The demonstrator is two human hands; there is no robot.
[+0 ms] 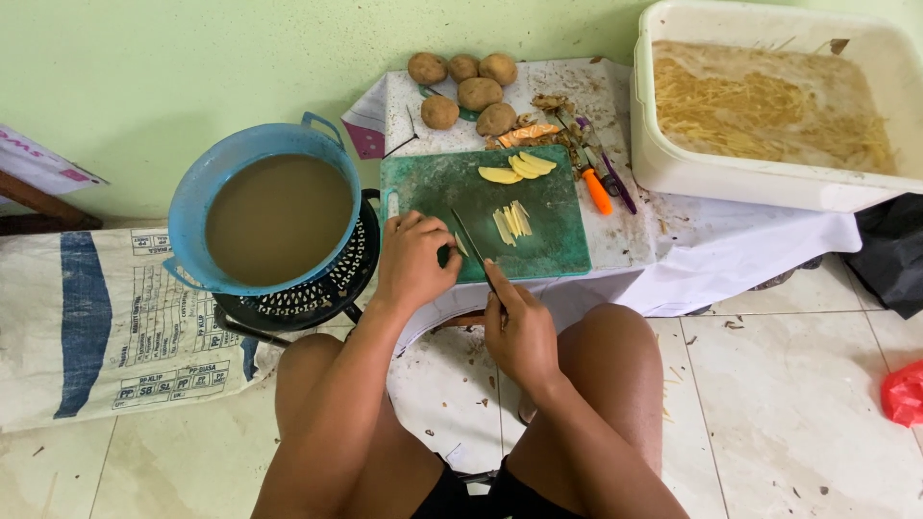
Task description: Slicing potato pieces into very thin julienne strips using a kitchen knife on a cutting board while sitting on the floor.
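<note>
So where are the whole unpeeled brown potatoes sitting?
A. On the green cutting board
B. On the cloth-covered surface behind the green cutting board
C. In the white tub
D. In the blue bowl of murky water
B: the whole unpeeled brown potatoes lie clustered beyond the far edge of the green plastic cutting board, which carries only cut slices.

pale green wall (144, 77) behind, kinda scuffed. cream floor tiles (798, 404) littered with peel scraps. low table draped in white cloth (731, 255). printed sack (96, 327) flat on floor, left. soft daylight.

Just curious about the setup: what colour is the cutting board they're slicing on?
Green, a worn teal green cutting board, seen in the head view.
</note>
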